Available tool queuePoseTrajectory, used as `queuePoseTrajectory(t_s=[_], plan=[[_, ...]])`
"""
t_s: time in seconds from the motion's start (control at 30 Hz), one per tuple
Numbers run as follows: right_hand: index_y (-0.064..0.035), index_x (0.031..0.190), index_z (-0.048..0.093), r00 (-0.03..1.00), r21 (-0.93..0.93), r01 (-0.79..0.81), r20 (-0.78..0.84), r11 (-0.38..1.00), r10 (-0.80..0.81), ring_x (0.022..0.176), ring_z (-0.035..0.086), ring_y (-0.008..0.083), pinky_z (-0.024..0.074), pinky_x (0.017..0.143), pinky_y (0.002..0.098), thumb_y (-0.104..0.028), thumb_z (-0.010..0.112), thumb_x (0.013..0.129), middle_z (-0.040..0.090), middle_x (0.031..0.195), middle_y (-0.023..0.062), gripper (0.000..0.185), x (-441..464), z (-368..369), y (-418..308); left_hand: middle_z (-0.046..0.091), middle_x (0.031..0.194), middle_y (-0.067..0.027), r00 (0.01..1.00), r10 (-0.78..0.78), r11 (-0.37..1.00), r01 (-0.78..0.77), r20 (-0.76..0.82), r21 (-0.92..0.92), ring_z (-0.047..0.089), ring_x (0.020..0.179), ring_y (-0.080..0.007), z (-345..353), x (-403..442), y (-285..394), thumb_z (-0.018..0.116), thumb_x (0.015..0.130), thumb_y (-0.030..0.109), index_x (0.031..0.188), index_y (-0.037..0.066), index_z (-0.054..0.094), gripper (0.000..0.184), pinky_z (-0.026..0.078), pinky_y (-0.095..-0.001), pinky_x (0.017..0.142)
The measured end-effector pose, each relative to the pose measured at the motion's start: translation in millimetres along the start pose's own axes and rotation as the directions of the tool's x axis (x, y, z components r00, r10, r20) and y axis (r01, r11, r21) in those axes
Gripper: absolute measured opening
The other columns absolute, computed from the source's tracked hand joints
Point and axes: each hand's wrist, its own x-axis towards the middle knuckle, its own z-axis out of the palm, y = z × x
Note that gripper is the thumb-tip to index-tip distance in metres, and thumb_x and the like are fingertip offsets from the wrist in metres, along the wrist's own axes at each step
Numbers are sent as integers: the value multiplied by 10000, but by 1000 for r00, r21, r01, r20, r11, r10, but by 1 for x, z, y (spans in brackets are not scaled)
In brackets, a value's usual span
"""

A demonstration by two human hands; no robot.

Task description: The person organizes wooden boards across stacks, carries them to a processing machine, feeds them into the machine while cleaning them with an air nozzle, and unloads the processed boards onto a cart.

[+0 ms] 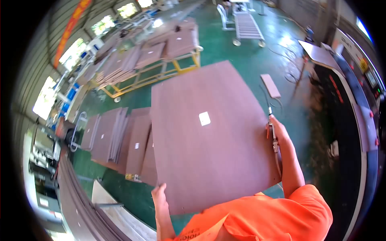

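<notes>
Brown panel (213, 152) is held up in front of the orange shirt (257, 217), white label (204, 118) facing the wearer. Left hand (160, 197) grips its lower-left edge; right hand (281, 130) is closed around a nozzle tool (274, 140) at the right edge, and whether it also grips the panel, cannot tell. Risks, judged: divided grip lets the panel slip or twist; tool metal scratches the edge. Long axis appears to run away from the body, far end angled slightly left, toward the yellow cart (196, 58).
</notes>
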Motion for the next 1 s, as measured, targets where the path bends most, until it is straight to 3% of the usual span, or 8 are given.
queuePoseTrajectory(t_s=[0.07, 0.23, 0.37, 0.4, 0.5, 0.73, 0.9, 1.0], plan=[[-35, 707, 602, 993, 167, 18, -117, 986, 2, 417, 509, 183, 401, 445, 296, -521, 509, 921, 527, 505, 56, 539, 12, -66, -11, 540, 744, 12, 993, 15, 993, -29, 119, 118, 459, 722, -97, 79, 29, 12, 663, 817, 126, 722, -13, 614, 175, 398, -286, 663], [-70, 672, 592, 905, 257, 53, -421, 965, 62, 400, 499, 156, 400, 428, 276, -534, 502, 923, 523, 501, 36, 535, 42, -205, -49, 566, 778, -7, 905, -4, 964, -109, 426, 241, 493, 751, -108, 312, 78, 46, 673, 829, 155, 769, -20, 619, 193, 413, -277, 712], [-76, 667, 584, 748, 333, 67, -641, 940, 174, 413, 498, 144, 400, 443, 272, -562, 515, 906, 517, 508, 22, 546, 86, -297, -102, 628, 830, -51, 762, -38, 965, -139, 646, 221, 564, 778, -124, 535, 97, 68, 659, 837, 137, 838, -43, 632, 181, 453, -276, 729], [-84, 660, 581, 695, 351, 121, -698, 929, 173, 422, 487, 140, 397, 444, 278, -576, 521, 897, 510, 518, 18, 549, 73, -293, -70, 640, 840, -63, 712, -32, 959, -177, 702, 223, 580, 783, -127, 533, 113, 76, 652, 839, 129, 852, -49, 635, 179, 463, -276, 727], [-90, 650, 583, 491, 302, 71, -840, 951, 230, 425, 477, 143, 388, 435, 270, -578, 525, 896, 521, 545, 15, 550, 89, -367, -87, 659, 862, -83, 532, -95, 948, -210, 841, 240, 609, 776, -133, 694, 95, 97, 632, 848, 109, 885, -59, 642, 172, 486, -276, 705], [-103, 719, 592, 253, 427, 375, -901, 823, 353, 435, 485, 114, 399, 415, 267, -535, 548, 907, 563, 597, 5, 474, 96, -436, -43, 677, 879, -108, 189, -244, 894, -336, 951, 296, 642, 777, -165, 927, 41, 121, 588, 862, 118, 922, -70, 657, 209, 505, -295, 698], [-91, 717, 591, 185, 374, 486, -927, 790, 325, 426, 484, 122, 409, 428, 264, -544, 535, 910, 565, 597, 20, 495, 171, -582, -30, 676, 861, -113, 74, -302, 851, -429, 950, 304, 642, 763, -174, 1139, -44, 89, 599, 852, 123, 901, -73, 656, 210, 507, -309, 691], [-78, 707, 596, 190, 412, 446, -911, 794, 366, 418, 482, 135, 408, 427, 275, -535, 541, 910, 561, 592, 32, 503, 210, -674, -54, 675, 839, -102, 71, -272, 830, -487, 960, 271, 631, 738, -163, 1255, -90, 74, 617, 862, 129, 881, -68, 666, 204, 497, -295, 672]])
